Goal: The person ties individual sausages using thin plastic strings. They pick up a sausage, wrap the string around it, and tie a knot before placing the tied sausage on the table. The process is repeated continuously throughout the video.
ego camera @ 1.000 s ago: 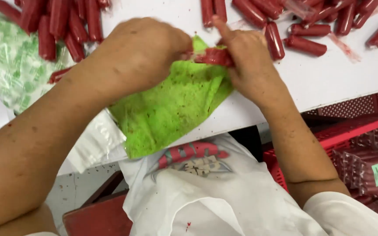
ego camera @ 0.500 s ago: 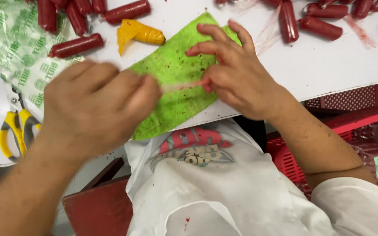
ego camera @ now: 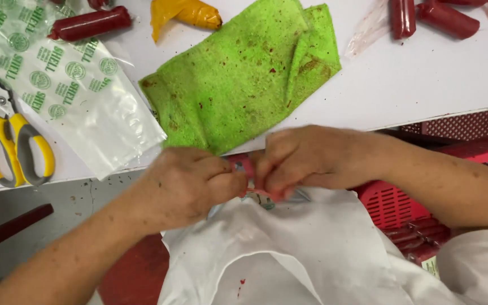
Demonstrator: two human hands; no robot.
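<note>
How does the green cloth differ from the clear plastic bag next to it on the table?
The green cloth is opaque, fuzzy and speckled with red stains; the plastic bag is see-through, smooth and printed in green. The cloth is folded over at its right side, while the bag lies flat. Both rest on the white table, overhanging its near edge.

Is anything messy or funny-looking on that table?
Yes. The green cloth is crumpled, hangs over the table edge and is speckled with dark red spots. A torn, reddish see-through casing lies loose beside the red sausages. The white apron has small red stains too.
</note>
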